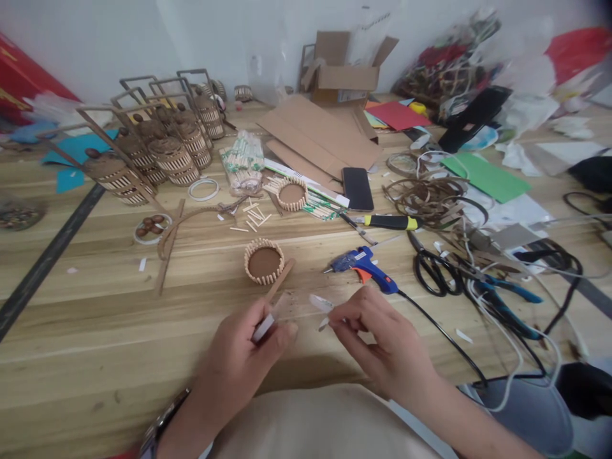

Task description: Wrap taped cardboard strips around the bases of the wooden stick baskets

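Observation:
My left hand [239, 357] is closed around a thin brown strip [281, 279], whose far end sticks out past the fingers. A whitish paper strip [264, 326] shows between thumb and fingers of that hand. My right hand [389, 341] pinches a small white paper piece [321, 303], blurred, a short way to the right of the left hand. Just beyond the hands stands a round tray [262, 279] with a wall of short wooden sticks and a brown base. A blue hot glue gun [367, 262] lies beyond my right hand, nozzle pointing left.
Lidded stick-built pots [174, 159] with tall handles stand at the back left. A second stick ring [292, 205], a phone [357, 189], a yellow-black cutter [389, 222], black scissors [437, 274], blue-handled pliers [511, 306] and brown strip coils [430, 194] lie around. The glue gun's cord [444, 331] runs right.

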`<state>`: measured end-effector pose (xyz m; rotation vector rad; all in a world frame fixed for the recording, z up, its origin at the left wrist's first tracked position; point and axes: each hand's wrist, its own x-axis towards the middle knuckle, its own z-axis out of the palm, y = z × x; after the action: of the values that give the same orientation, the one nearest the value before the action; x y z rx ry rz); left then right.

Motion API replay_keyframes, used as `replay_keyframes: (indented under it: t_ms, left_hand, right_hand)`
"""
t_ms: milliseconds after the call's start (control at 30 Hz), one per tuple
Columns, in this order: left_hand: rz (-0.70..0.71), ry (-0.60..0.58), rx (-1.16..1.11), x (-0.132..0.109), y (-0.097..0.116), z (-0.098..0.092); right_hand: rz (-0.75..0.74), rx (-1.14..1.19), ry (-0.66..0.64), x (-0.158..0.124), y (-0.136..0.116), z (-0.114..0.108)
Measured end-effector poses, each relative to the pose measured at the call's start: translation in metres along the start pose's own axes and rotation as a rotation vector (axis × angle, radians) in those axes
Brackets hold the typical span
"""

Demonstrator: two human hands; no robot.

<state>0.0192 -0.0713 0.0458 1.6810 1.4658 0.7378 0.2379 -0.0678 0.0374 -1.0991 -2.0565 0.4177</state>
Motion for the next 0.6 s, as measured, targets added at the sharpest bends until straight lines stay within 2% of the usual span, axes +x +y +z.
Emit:
replay_keyframes:
  t_ms: [100, 167, 233, 333, 467, 600]
  left_hand:
    - [-0.054, 0.009, -0.024, 0.005, 0.000, 0.001]
    - [-0.076, -0.051, -0.069, 0.005, 0.000, 0.001]
    - [-0.069, -0.117, -0.093, 0.004, -0.001, 0.001]
    - [-0.030, -0.150, -0.080, 0.004, 0.000, 0.000]
    - [0.011, -0.198, -0.074, 0.009, 0.005, 0.000]
    - [-0.023, -0.209, -0.089, 0.011, 0.014, 0.003]
  right_hand:
    - [-0.167, -0.193, -0.056, -0.012, 0.012, 0.012]
    - [-0.279, -0.320, -0.135, -0.021, 0.022, 0.022]
    - [-0.326, -0.344, -0.223, -0.028, 0.031, 0.032]
    - [-0.252, -0.231, -0.312, -0.037, 0.042, 0.039]
    - [-0.107, 0.002, -0.322, -0.040, 0.051, 0.039]
    - [-0.175, 0.027, -0.365, -0.040, 0.053, 0.042]
